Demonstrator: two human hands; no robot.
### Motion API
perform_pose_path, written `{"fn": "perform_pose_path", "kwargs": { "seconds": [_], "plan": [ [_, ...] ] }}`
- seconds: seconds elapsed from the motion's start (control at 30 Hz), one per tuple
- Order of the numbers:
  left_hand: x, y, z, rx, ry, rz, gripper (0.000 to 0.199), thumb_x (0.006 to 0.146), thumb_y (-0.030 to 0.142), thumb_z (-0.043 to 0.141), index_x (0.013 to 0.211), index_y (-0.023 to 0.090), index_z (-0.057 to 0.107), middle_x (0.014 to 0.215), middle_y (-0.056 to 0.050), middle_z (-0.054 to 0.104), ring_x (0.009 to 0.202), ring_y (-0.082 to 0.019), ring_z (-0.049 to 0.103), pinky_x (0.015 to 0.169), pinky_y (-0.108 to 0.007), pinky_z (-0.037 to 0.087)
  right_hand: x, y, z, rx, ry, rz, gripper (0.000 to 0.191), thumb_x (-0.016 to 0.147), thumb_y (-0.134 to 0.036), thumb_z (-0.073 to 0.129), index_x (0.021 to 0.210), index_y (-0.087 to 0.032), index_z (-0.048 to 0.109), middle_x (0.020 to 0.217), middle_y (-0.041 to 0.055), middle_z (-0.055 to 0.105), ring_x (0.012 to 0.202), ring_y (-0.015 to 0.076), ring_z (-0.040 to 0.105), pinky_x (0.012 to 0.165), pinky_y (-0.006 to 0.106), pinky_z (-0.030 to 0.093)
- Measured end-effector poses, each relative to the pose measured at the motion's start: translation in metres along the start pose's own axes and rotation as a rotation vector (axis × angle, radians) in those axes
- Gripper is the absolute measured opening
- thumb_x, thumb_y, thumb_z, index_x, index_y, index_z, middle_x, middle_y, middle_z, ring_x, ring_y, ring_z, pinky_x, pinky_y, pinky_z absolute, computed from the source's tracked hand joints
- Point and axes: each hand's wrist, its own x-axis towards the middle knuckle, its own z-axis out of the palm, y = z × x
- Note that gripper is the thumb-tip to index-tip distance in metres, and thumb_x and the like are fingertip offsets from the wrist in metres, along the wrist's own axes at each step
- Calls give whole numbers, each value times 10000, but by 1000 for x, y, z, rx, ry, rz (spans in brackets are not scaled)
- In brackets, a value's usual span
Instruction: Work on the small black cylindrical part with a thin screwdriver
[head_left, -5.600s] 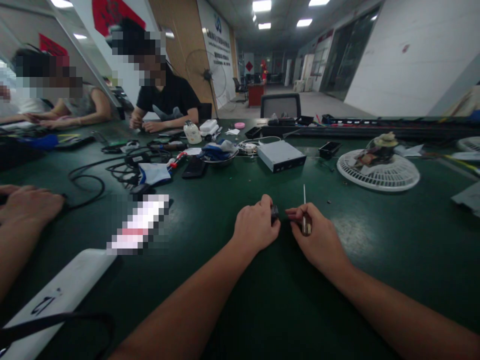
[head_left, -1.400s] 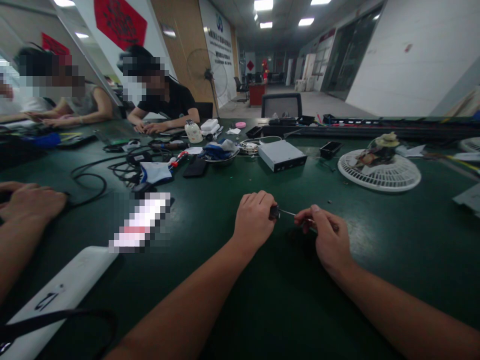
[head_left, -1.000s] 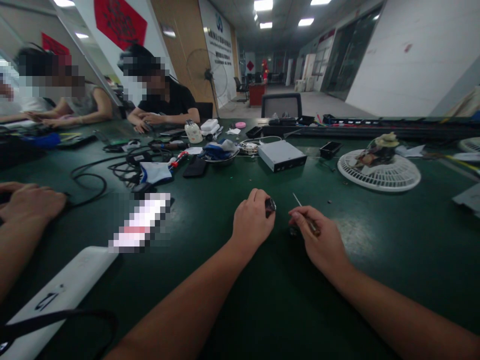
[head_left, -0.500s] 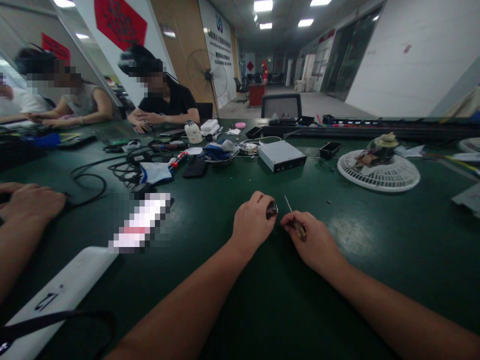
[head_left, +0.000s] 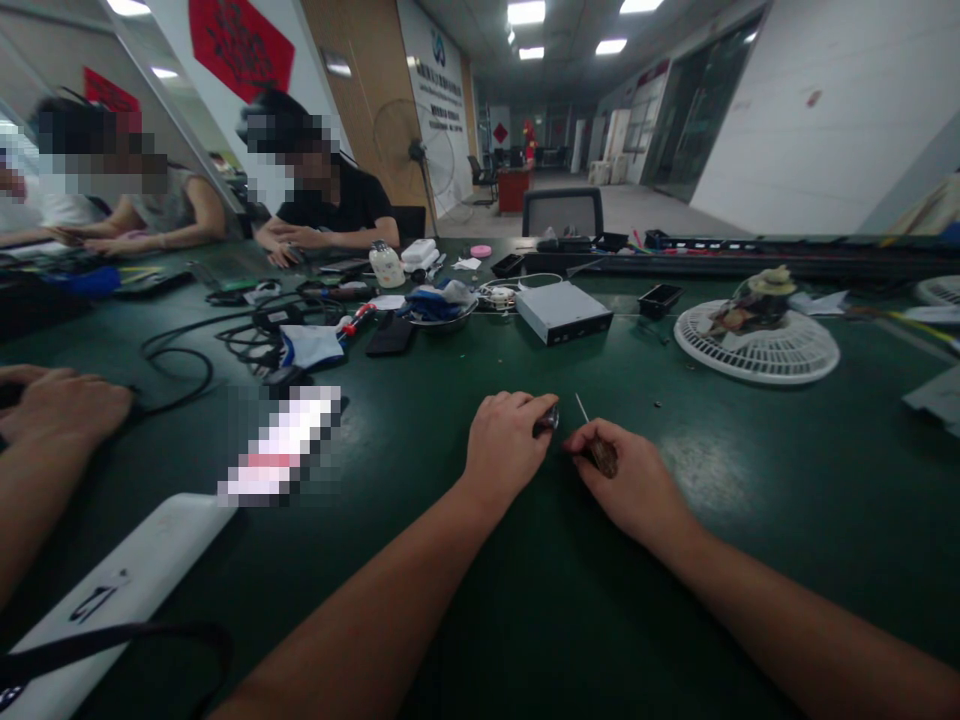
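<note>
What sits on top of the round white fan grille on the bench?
What looks like a fan motor with a beige top sits on the white fan grille; the grille's centre beneath it is hidden.

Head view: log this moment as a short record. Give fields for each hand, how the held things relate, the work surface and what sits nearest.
Left hand: holds a small dark metal part at the fingertips
Right hand: holds a small screwdriver, shaft pointing up and away
Held things: apart, not touching
Surface: dark green workbench
Nearest items: grey metal box; white round fan guard
</note>
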Motion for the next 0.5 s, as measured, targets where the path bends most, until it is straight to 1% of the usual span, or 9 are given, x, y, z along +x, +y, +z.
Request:
{"fn": "perform_pose_path", "kwargs": {
  "seconds": [0.07,0.13,0.23,0.33,0.43,0.5],
  "plan": [
    [0,0,0,10,-9,5,360,896,198,673,1247,262,718,1084,-35,762,1005,-251,650,904,-444,490,-1,-2,-1,-57,2,-23,140,840,-138,615,883,-253,684,939,35,729,856,232,679,784,391,506],
    [0,0,-1,12,-22,7,347,902,204,666,1240,259,721,1080,-31,772,998,-250,655,895,-441,484,-1,-3,-1,-25,11,-28,124,838,-143,636,870,-255,678,957,37,738,885,238,686,814,404,511],
    [1,0,-2,4,-26,4,338,897,200,671,1226,254,724,1089,-26,779,1003,-246,662,901,-437,477,-2,-1,0,131,38,6,72,851,-184,672,850,-253,649,981,32,760,905,235,709,832,405,529],
    [1,0,-2,-19,-34,32,318,895,217,684,1210,245,722,1096,-28,779,1009,-246,665,899,-439,474,-1,1,1,267,119,20,62,869,-222,688,848,-244,633,1010,42,769,939,236,725,854,409,541],
    [2,1,-3,-60,-57,104,300,887,219,698,1185,242,716,1074,-29,778,993,-236,668,902,-430,471,1,2,1,365,197,6,116,853,-222,720,843,-233,605,1015,55,769,939,233,732,861,405,550],
    [2,2,-3,-84,-64,153,328,869,217,715,1195,233,695,1066,-35,772,986,-231,667,916,-423,470,2,2,1,425,232,-1,179,827,-208,750,829,-231,573,994,55,766,927,228,734,848,392,558]
  ]
}}
